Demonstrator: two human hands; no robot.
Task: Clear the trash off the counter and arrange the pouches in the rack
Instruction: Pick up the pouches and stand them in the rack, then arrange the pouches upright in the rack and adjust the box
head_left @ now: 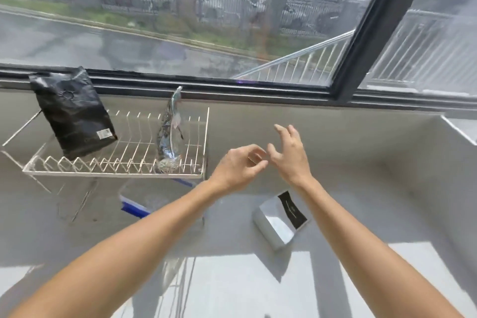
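White wire rack [116, 160], item one: it stood on the grey counter [361, 188] under the window and held two pouches upright in its slots. A black pouch [73, 113] leaned at the left end; a crinkled silver pouch [169, 131], seen edge-on, stood toward the right.

Item two, still loose: a silver pouch with a black label [280, 217] lay flat on the counter, near your right forearm and well apart from the rack. A clear bag with a blue strip [154, 196] lay just below the rack's front edge; through the glare it was hard to tell whether this was trash or another pouch.

Hands: your left hand [238, 165] hovered beside the rack's right end with fingers loosely curled, holding nothing. Your right hand [290, 155] was just beside it, fingers spread wide, also empty.

Handling note: the labelled pouch likely came next. You would have done well to pinch it by a top edge, carry it upright, and seat it in a free slot between the two pouches.
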